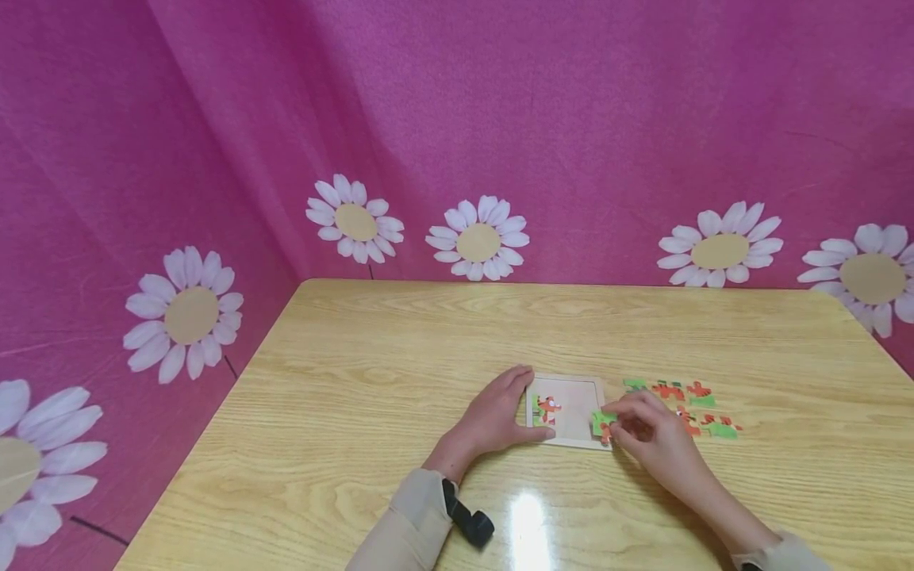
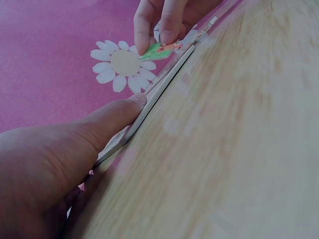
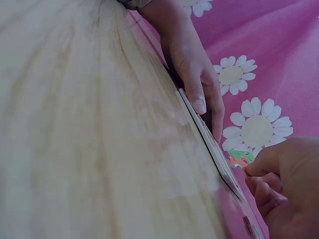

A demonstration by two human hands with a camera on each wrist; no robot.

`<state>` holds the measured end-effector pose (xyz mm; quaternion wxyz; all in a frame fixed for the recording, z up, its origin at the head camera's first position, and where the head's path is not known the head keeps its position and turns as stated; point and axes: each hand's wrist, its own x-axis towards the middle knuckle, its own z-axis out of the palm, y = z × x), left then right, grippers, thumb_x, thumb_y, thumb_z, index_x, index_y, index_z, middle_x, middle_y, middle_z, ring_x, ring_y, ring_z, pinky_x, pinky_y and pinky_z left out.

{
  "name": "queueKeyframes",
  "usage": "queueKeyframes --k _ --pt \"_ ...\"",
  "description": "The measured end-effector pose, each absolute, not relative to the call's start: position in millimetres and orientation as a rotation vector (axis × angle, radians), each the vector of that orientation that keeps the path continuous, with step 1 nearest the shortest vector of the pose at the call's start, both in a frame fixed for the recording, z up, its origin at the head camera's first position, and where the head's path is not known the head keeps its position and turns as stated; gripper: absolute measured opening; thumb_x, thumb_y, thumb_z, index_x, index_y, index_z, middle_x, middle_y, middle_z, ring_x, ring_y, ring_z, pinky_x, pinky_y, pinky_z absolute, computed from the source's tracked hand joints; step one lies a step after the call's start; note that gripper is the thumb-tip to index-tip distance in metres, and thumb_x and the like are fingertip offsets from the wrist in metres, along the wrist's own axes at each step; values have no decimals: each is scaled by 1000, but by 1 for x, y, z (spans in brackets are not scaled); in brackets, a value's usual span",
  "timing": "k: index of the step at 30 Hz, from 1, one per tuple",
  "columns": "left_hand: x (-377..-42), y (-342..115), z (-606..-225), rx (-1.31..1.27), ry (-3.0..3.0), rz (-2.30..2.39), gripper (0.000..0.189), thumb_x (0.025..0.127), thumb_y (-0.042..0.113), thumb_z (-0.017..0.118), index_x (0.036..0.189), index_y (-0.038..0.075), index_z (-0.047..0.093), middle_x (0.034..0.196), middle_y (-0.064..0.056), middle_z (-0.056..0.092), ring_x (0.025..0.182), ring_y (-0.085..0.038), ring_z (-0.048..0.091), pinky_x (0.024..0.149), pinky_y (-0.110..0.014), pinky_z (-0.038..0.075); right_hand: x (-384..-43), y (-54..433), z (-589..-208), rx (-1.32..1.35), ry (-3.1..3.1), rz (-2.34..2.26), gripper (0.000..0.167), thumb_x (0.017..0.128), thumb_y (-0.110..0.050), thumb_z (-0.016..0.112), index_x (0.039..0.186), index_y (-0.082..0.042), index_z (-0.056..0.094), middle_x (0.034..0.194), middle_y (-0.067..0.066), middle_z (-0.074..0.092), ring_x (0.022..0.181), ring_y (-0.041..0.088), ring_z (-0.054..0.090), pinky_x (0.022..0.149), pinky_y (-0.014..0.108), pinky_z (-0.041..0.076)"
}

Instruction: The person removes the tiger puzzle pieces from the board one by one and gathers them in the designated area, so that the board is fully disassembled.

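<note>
A square wooden puzzle tray (image 1: 577,394) lies on the table, with a tiger-picture piece (image 1: 548,410) at its left side. My left hand (image 1: 493,412) rests along the tray's left side, its thumb (image 2: 119,113) laid straight on the near rim and its fingers reaching the far left corner. Between thumb and fingertips, my right hand (image 1: 660,448) pinches a green-and-orange puzzle piece (image 1: 601,423). That piece is over the tray's right rim and appears tilted in the left wrist view.
Several loose puzzle pieces (image 1: 701,390) lie in two rows right of the tray, partly behind my right hand. A black strap (image 1: 467,515) hangs from the left sleeve. Behind the wooden table (image 1: 357,381) hangs a pink curtain (image 1: 571,119) with white flowers.
</note>
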<state>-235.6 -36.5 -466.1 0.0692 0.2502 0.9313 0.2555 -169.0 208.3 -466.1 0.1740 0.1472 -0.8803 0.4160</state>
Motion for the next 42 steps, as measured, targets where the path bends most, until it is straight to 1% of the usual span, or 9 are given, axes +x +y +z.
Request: queueKeyframes --k 11,17,20,27,31,38,42 --pt "-235 -37 -465 763 2813 757 93 80 55 74 152 11 35 160 -2 32 148 -20 32 122 -36 32 -158 222 -468 380 -2505 1152 29 76 10 74 98 -8 73 97 0 62 80 -9 51 65 6 50" --pt "-236 -37 -466 783 2829 746 92 80 55 74 151 10 36 159 -2 33 148 -20 32 122 -36 32 -152 227 -470 400 -2473 1179 30 75 11 75 97 -8 74 93 -2 60 76 -6 51 61 8 47" --pt "-236 -37 -467 785 2829 747 92 80 55 74 151 10 36 159 -2 33 148 -20 32 122 -36 32 -150 231 -472 414 -2461 1176 31 74 12 75 98 -7 74 92 -3 59 74 -7 50 59 8 46" --pt "-237 -37 -467 793 2835 746 93 80 55 73 151 9 36 159 -2 34 148 -20 32 122 -36 32 -146 239 -476 438 -2424 1203 32 73 15 74 100 -4 73 94 -11 60 76 -9 52 61 6 47" --pt "-237 -37 -467 795 2833 744 93 80 55 73 151 9 35 160 -2 33 149 -20 31 122 -36 32 -144 244 -478 432 -2426 1208 33 74 15 74 101 -2 72 95 -13 59 74 -6 50 59 8 44" --pt "-237 -37 -468 798 2832 743 92 81 55 73 151 9 35 160 -2 33 149 -20 32 122 -36 32 -141 250 -478 372 -2473 1160 31 74 12 76 99 -6 73 96 -17 57 75 -5 49 59 8 43" --pt "-237 -37 -467 799 2830 745 92 81 55 73 151 9 36 160 -2 33 148 -20 32 122 -36 32 -139 253 -479 367 -2466 1153 30 74 13 75 98 -6 73 98 -20 57 76 -7 49 59 8 43"
